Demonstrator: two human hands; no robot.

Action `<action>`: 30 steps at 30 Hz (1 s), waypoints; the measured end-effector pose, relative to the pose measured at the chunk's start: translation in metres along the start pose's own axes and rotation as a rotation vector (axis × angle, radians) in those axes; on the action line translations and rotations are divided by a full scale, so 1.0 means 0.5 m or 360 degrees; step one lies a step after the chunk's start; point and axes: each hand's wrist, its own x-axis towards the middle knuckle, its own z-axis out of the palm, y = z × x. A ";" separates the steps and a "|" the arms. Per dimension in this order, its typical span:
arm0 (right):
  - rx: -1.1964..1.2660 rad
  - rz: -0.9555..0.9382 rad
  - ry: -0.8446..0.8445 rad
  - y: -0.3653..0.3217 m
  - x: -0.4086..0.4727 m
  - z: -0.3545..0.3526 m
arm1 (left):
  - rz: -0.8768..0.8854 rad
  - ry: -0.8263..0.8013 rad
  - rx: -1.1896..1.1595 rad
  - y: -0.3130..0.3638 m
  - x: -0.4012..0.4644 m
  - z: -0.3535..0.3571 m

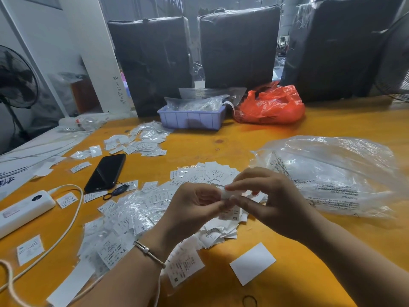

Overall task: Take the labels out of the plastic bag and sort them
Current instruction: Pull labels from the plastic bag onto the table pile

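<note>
1. Worktop (287, 134) of orange-yellow wood, glossy, spanning the whole view, a few dark spots near the middle.
2. Both hands up over the centre: left hand (194, 204) and right hand (267, 196) meeting fingertip to fingertip, each grip pinching one small bundle of labels (228, 193) between them.
3. Underneath, loose labels (141, 216) heaped and scattered, white slips printed with sizes, many in small clear sleeves; another patch (141, 142) farther back on the left.
4. Large clear plastic bag (327, 173) lying crumpled just right of the hands, printed warning text showing.
5. Blank white card (252, 263) alone near the front edge.
6. Left side: black phone (105, 172) face up, white power bank (24, 211) with cable (66, 231) looping toward the front.
7. Back of the worktop: lilac plastic tray (190, 118) stuffed with clear bags, orange-red carrier bag (270, 105) beside it.
8. Behind, three tall bundles wrapped in black film (239, 47); white pillar (88, 52) and standing fan (15, 80) at left.
</note>
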 end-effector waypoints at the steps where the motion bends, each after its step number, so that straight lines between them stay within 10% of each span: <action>1: 0.0041 0.0018 -0.0039 0.001 0.001 0.000 | 0.0003 0.0008 0.0005 -0.001 0.000 -0.001; 11: 0.0286 0.0256 0.0061 0.011 0.006 -0.014 | -0.0097 0.0094 -0.0015 0.000 0.002 -0.009; 14: -0.0239 0.0563 0.0412 0.052 0.011 -0.048 | -0.0111 0.0187 -0.0001 0.006 0.003 -0.023; 18: -0.0904 0.1093 0.0223 0.110 0.004 -0.075 | -0.0162 0.0362 0.0116 0.014 0.008 -0.054; 30: -0.1422 0.1305 -0.0012 0.205 -0.019 -0.077 | -0.0821 0.0302 0.1445 -0.021 0.008 -0.106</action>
